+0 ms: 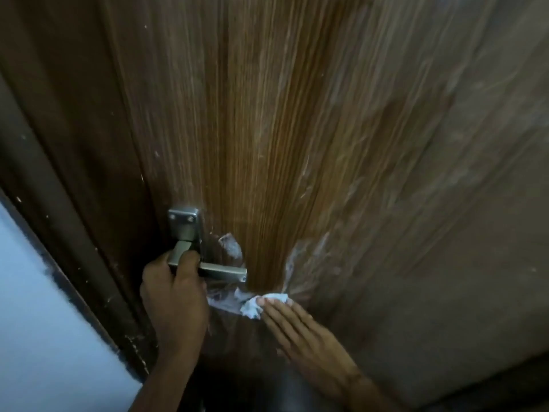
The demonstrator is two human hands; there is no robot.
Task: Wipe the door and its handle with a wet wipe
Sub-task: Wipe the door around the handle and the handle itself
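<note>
A brown wood-grain door (282, 129) fills most of the view, streaked with pale smears. Its metal lever handle (219, 267) sits on a steel plate (184, 227) at the lower left. My left hand (172, 289) is closed around the inner end of the lever. Just right of it, my right hand (294, 325) lies flat against the door with fingers together, pressing a crumpled white wet wipe (261, 304) under the fingertips, a little below the lever's free end. Torn clear film (228, 248) clings to the door around the handle.
The dark brown door frame (89, 233) runs down the left side. A pale blue wall (38, 322) lies beyond it at the lower left. The lower right of the door looks dull and dusty.
</note>
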